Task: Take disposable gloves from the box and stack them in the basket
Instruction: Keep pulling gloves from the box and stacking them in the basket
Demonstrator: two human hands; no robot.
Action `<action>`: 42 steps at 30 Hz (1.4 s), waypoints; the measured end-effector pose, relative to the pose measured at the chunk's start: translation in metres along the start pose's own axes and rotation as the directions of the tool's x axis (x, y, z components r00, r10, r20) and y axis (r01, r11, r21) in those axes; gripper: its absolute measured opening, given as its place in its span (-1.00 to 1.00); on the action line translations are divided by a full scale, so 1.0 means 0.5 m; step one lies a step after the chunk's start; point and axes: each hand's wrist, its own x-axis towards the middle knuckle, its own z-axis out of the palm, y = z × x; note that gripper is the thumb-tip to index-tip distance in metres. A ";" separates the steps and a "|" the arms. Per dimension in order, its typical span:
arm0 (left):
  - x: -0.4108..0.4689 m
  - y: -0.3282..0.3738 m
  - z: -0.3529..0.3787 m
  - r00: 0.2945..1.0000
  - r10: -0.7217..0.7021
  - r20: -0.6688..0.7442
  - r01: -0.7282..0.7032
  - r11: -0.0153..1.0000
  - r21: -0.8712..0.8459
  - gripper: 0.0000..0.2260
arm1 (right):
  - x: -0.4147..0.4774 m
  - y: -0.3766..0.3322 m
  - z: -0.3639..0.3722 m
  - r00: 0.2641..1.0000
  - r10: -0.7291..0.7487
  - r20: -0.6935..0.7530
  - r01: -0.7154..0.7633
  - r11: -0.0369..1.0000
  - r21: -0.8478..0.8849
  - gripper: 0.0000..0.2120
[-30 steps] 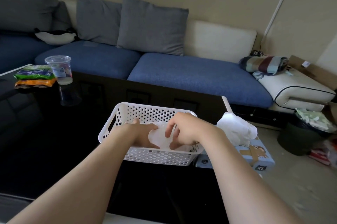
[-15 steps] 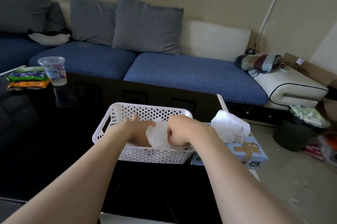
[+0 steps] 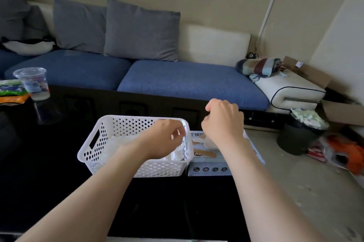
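left hand [image 3: 163, 139]: bare | right hand [image 3: 222, 123]: bare | forearms: bare to frame edge

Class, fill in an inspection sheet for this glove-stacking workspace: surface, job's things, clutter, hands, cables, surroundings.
Surface: black glossy table.
Job's things: white perforated basket holding gloves; glove box beside its right side.
Clutter: lidded plastic cup and snack packets at the table's far left.
Hands: left hand above the basket, right hand above the glove box; both curled, grip unclear.
Cables: nothing seen on the table.
Surroundings: blue sofa, grey cushions, dark bin, cardboard box.
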 end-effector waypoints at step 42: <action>0.077 0.088 0.119 0.996 0.067 0.052 -0.058 0.987 -0.150 -0.58 | 0.021 0.174 0.070 0.949 0.024 -0.315 0.118 0.899 0.423 -0.68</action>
